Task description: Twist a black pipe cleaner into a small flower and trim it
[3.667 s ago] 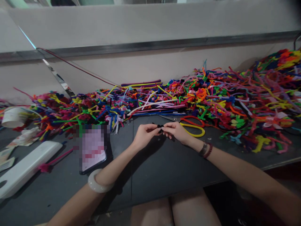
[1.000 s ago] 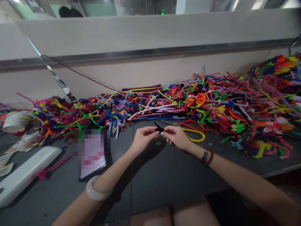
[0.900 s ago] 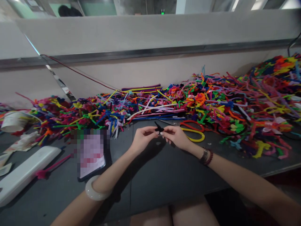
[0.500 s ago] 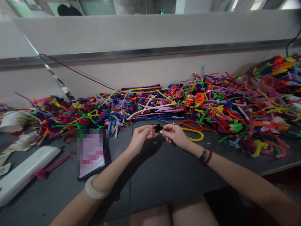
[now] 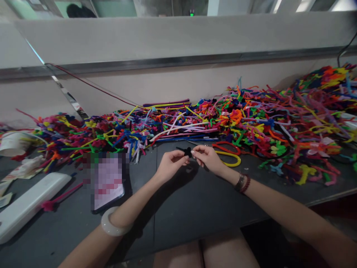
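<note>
Tiny Black Piece, Two Busy Hands

Gripping a black fuzzy piece (image 5: 187,152) with the left hand (image 5: 170,164), thumb and fingers closed on it; pinching at its other edge with the right hand (image 5: 208,159). Held up over the tabletop (image 5: 189,210), right between both hands, with a thin dark tail poking out near the left fingertips. Looks like a shaping or fixing step (only a guess). Calls next for a soft, steady pinch, so as not to squash the round bits. Just past the right hand: scissors (image 5: 234,161) with red and yellow loops. Beyond both hands: a big heap of fuzzy sticks (image 5: 232,118) in many colours. Left of the left hand: a phone (image 5: 108,186). Farther left: a white cup (image 5: 12,144), tipped or leaning; insides hidden, so no telling about anything inside.
</note>
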### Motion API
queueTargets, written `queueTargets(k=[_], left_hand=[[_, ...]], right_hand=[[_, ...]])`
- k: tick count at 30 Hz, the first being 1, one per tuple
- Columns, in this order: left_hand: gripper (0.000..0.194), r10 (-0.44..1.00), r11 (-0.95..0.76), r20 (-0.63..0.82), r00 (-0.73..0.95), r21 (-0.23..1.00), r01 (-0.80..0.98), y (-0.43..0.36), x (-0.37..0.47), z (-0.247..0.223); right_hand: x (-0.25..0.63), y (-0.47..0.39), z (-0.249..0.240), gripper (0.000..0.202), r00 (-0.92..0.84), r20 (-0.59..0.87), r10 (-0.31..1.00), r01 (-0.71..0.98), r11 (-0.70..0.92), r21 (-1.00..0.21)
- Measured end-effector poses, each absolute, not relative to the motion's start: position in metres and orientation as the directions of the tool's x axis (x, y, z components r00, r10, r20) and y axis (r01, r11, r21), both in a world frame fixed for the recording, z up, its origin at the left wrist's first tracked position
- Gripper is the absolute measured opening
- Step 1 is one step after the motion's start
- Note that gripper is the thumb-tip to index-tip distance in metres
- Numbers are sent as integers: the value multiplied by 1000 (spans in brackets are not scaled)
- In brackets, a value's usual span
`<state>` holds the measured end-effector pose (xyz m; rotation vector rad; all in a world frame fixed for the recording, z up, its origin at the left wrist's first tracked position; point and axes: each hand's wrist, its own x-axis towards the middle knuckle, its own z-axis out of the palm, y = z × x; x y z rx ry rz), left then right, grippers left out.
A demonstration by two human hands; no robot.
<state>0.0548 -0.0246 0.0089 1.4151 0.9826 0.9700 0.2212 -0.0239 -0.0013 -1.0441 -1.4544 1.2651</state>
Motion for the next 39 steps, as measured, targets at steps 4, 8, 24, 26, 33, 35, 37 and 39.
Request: queueTargets(k=[4,8,24,26,33,35,37,39], left_hand=[[28,956,-52,66,286,997,-56,-23,55,5],[28,966,-65,72,250,997,-39,-21,55,4],[21,953,-9,17,304,1000,-28,-23,54,10],[21,952,2,8,306,999,-34,-24,54,10],[20,950,24,-8,314,999,-47,-25,55,12],[20,950,29,-12,314,998,-47,-25,55,13],[20,949,32,-15,314,998,-50,-24,55,12],[21,952,39,-19,304,998,-59,-23,54,11]], right_hand=[[221,-26,-2,20,-255,114,960,58,132,-990],[220,-29,-1,20,-264,137,955,91,166,-982],[225,-29,-2,18,-234,451,861,256,502,-826],[225,-29,-1,15,-235,490,839,276,541,-794],[226,-30,2,12,-234,562,794,312,608,-730],[226,-30,2,12,-231,559,796,312,605,-733],[226,-30,2,12,-228,538,812,311,584,-750],[226,-30,2,13,-221,479,850,304,527,-794]])
